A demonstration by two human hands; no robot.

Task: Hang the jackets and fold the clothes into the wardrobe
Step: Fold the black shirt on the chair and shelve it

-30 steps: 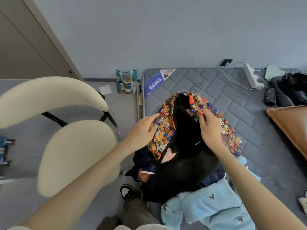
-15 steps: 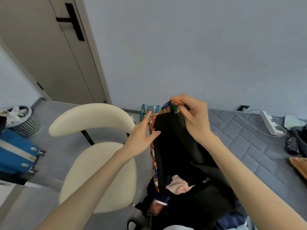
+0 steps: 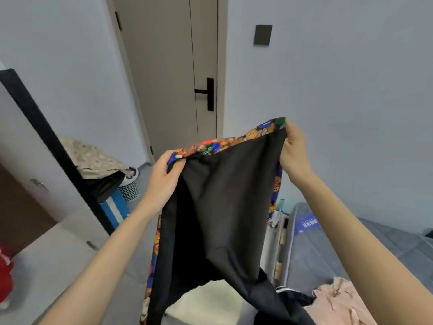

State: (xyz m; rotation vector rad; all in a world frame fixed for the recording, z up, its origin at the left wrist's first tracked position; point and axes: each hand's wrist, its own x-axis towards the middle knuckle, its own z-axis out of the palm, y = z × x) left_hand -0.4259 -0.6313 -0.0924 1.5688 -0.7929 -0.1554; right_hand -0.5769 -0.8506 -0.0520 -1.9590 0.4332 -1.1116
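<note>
A garment (image 3: 222, 207) with a black inside and a colourful cartoon-print outside hangs spread in front of me, its lower part trailing down towards the bed. My left hand (image 3: 164, 177) pinches its top edge at the left corner. My right hand (image 3: 294, 148) pinches the top edge at the right corner, held higher. A pale pink garment (image 3: 339, 301) and a dark one with white stripes (image 3: 288, 293) lie on the grey quilted mattress (image 3: 328, 249) at lower right. The wardrobe is not in view.
A closed grey door (image 3: 178, 73) with a black handle stands ahead. At left, a black-edged panel (image 3: 46, 137), a blue suitcase (image 3: 114, 207) with cloth on it, and a white mesh basket (image 3: 130, 188). A cream chair seat (image 3: 210, 301) shows below the garment. Something red (image 3: 4, 270) sits far left.
Both hands lifted the garment off the bed and pulled its top edge apart, spreading it wide. My view rose and turned left, from the bed and chair to the door.
</note>
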